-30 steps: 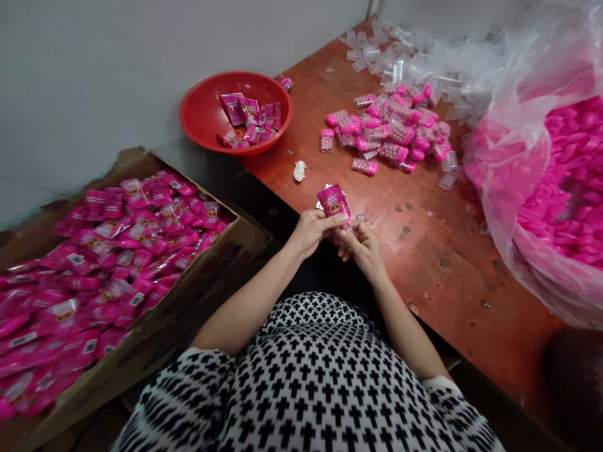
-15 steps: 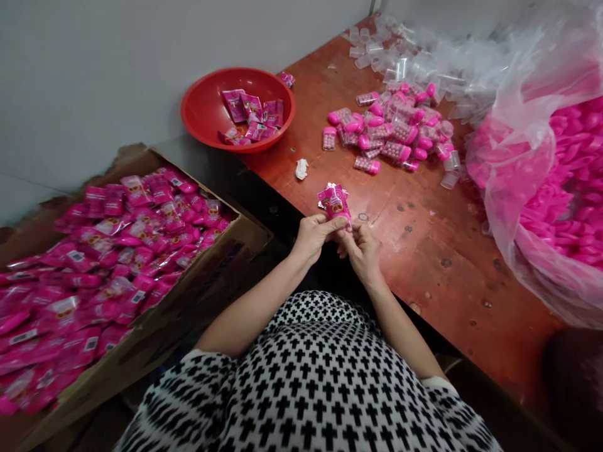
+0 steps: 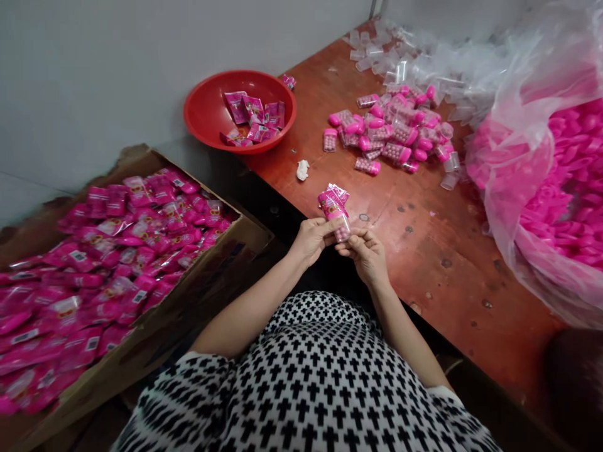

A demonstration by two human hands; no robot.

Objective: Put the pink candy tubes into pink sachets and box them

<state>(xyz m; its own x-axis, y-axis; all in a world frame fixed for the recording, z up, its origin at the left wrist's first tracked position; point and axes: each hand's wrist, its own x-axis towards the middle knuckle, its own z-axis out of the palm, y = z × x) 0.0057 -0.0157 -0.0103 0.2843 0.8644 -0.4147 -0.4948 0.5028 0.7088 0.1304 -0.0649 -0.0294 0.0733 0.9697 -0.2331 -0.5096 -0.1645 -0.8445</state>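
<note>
My left hand (image 3: 313, 240) is closed, thumb on top, around printed pink candy packets (image 3: 333, 197), which fan out beyond the fingertips. Below them shows a small clear candy bottle (image 3: 341, 232) with pale pink balls inside. Whether the bottle sits inside a packet or lies against it, I cannot tell. My right hand (image 3: 368, 254) pinches the bottle's near end with bent fingers. Both hands are held over the table's near edge. Further back lies a pile of pink-capped bottles (image 3: 396, 133) filled with balls.
A red bowl (image 3: 195, 116) with several pink packets stands at the table's left corner. Left of me is a cardboard box (image 3: 240, 235) full of filled pink packets. On the wooden table (image 3: 424, 251) are a white lump (image 3: 302, 169), clear empty tubes (image 3: 362, 53) and a plastic bag (image 3: 518, 238) of pink caps.
The ball-filled bottle now shows between my hands below the packets. My right hand has shifted slightly right and down, away from my left fingers.
</note>
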